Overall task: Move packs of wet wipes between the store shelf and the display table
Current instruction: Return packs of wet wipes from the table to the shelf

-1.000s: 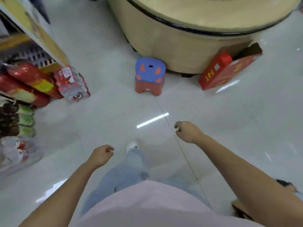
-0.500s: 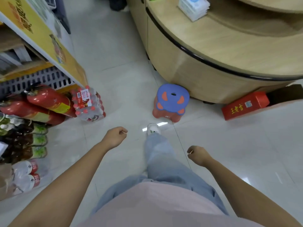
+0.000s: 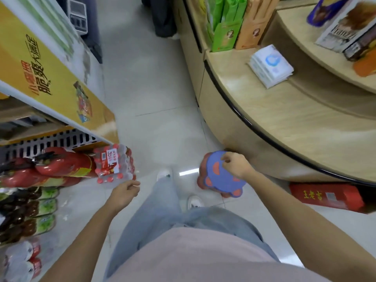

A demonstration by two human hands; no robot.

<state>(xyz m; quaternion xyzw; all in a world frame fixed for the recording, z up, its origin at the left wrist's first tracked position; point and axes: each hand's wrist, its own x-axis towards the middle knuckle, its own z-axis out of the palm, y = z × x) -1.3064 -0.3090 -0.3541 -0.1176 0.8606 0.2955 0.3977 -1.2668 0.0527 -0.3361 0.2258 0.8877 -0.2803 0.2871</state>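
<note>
A small stack of white and blue wet wipe packs (image 3: 270, 65) lies on the lower tier of the round wooden display table (image 3: 289, 121) at the upper right. Neither hand is near it. My left hand (image 3: 125, 192) hangs over the floor with fingers loosely curled and nothing in it. Above a blue and red plastic stool (image 3: 220, 176), my right hand (image 3: 236, 164) hovers with loosely curled fingers and holds nothing. The store shelf (image 3: 53, 137) runs along the left edge of the head view.
A shrink-wrapped pack of red-capped bottles (image 3: 114, 163) and red bottles sit on the floor by the shelf. A red box (image 3: 325, 196) lies under the table's edge. Green and orange boxes (image 3: 230, 23) stand on the table. White tiled aisle runs ahead, where another person's dark trouser leg shows.
I have walked forward; the table, the wipes and the stool came closer. My right hand swung forward over the stool and my left hand swung back. Both stay without anything in them.
</note>
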